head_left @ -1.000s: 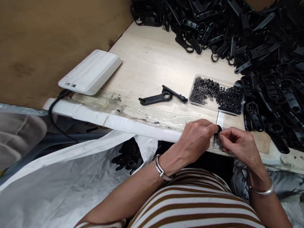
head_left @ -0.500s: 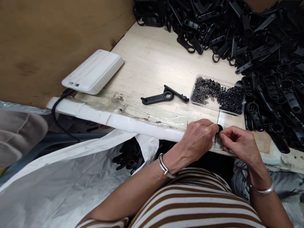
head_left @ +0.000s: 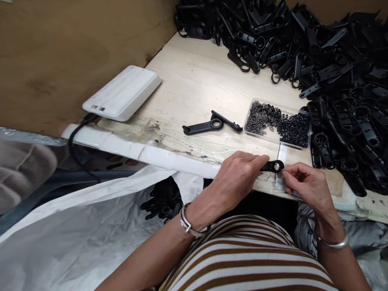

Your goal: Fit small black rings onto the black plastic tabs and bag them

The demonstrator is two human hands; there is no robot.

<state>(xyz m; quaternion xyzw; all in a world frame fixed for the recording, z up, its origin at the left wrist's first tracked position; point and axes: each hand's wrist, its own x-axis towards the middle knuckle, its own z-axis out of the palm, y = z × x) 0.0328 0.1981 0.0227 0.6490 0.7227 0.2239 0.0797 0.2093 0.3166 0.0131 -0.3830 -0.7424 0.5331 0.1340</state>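
Observation:
My left hand is closed on a black plastic handle part, whose ringed end sticks out to the right over the table's front edge. Close by that ring, my right hand is pinched, thumb against fingers; whatever it holds is too small to make out. Beyond the hands lies a clear shallow box with small metal springs on its left side and tiny black pieces on its right. Two more black handle parts lie left of the box, one crossing behind the other's ring.
Black handle parts are heaped along the back and right. A white device with a black cable lies at the left, near a brown board. Below the padded table edge hangs a white sack with black parts inside.
My left hand has slid left along the black part, so its ringed end now shows. The right hand stays nearly in place, still pinched.

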